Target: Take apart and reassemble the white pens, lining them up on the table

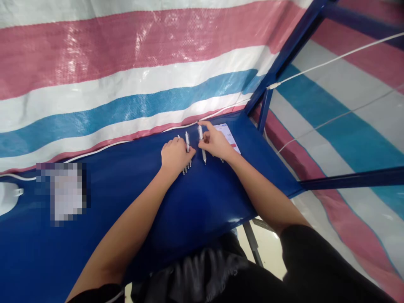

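Several slim white pens lie side by side on the blue table, partly covered by my left hand. That hand rests over them, its fingers curled and its thumb against the rightmost one. A separate white and grey pen is between the thumb and fingers of my right hand, its tip pointing toward me. Beneath and beyond my right hand lies a phone or card with a bright, pale face. Another small tip shows below the right hand, mostly hidden.
The blue table meets a striped tarp wall with a white cable along it. A blurred pale item and a white rounded object are at left. Blue metal posts stand at right.
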Available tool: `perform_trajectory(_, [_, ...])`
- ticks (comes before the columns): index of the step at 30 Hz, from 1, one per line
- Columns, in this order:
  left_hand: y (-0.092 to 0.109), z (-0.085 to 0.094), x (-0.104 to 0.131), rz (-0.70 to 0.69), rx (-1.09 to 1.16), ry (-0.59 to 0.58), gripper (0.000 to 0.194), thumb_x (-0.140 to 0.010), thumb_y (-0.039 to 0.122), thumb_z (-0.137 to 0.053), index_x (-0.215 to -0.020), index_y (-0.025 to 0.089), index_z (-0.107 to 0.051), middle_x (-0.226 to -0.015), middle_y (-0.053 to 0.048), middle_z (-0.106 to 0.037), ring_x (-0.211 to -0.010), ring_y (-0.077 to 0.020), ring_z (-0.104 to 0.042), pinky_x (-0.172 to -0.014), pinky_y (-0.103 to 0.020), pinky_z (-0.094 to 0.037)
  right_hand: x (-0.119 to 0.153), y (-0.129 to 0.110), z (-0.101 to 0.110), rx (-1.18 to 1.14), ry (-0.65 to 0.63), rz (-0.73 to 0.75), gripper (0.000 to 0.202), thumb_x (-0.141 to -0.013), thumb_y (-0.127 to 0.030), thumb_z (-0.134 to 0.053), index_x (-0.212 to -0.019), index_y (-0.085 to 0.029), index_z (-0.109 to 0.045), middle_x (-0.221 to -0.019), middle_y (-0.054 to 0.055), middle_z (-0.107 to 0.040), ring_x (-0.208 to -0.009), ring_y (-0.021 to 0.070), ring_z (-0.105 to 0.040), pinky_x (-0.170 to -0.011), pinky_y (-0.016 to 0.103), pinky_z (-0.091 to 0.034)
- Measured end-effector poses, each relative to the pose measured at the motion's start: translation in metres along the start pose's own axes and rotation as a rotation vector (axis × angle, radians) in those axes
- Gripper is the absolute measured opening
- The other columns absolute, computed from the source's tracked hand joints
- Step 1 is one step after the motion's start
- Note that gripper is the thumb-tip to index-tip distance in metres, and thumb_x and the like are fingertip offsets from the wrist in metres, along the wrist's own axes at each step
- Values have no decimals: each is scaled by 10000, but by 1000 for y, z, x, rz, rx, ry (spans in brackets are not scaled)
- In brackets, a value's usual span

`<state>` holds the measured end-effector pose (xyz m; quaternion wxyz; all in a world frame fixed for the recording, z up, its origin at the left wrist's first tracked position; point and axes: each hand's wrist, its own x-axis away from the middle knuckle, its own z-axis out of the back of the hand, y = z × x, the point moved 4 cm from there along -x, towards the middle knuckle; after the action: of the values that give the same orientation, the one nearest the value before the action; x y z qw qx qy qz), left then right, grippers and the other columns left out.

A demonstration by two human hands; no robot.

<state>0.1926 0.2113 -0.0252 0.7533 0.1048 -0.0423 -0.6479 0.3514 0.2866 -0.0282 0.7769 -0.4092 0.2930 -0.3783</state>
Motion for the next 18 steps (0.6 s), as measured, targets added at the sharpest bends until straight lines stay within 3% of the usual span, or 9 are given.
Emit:
perform_trajectory(4, [-2, -1, 1, -17, 8, 50, 188, -967, 342, -591, -914, 189, -686, -1021, -132, -759, -1017, -309, -724, -898, -414, -528, -1, 0, 4, 26, -23, 8, 693, -757, -216, -661, -1440, -174, -551, -653, -109, -521, -636, 176, -566, -706, 321, -438])
perform_trajectory(9, [-5, -3, -1, -18, 34, 67, 195, -957, 349, -601, -861, 197, -677, -992, -119, -752, -944, -293, -731, -881, -406, -531, 6, -5, 4, 36, -63, -8, 785, -797, -206, -676, -1555, -182, -471, -694, -99, -579, -662, 173, -591, -712, 301, -445])
perform_trajectory(18, [-4, -1, -1, -5, 36, 78, 178, -943, 335, -587, -840, 205, -653, -1007, -118, -755, -986, -312, -744, -896, -404, -529, 9, -7, 2, 29, -81, -11, 663, -802, -190, -675, -1451, -190, -537, -647, -124, -520, -639, 164, -561, -713, 283, -419])
